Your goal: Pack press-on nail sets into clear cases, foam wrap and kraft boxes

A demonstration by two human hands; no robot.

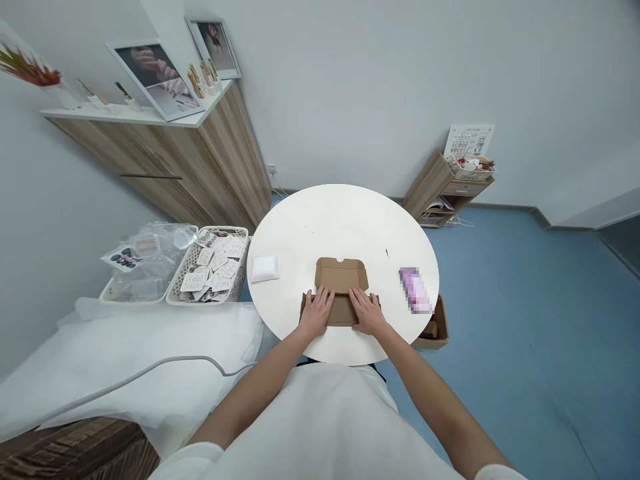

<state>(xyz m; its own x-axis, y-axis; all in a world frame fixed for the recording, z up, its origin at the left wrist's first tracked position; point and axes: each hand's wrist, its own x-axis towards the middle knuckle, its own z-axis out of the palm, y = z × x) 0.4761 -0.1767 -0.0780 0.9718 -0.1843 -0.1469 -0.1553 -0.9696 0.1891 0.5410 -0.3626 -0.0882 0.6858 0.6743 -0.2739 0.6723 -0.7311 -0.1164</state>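
A flat brown cardboard box blank (pixel 341 279) lies on the near part of the round white table (pixel 345 220). My left hand (pixel 317 312) presses flat on its left side flap, fingers stretched out. My right hand (pixel 367 311) lies flat on its right side flap, fingers spread. The box's far lid panel sticks out beyond my fingertips. A small white folded pad (pixel 264 268) sits at the table's left edge. A blurred purple packet (pixel 415 290) rests at the table's right edge.
Two white baskets (pixel 210 273) with small packets and clear bags stand left of the table on a white-covered surface. A wooden cabinet (pixel 200 153) stands at the back left, a small wooden shelf (pixel 450 187) at the back right. A cardboard box (pixel 436 327) sits on the blue floor.
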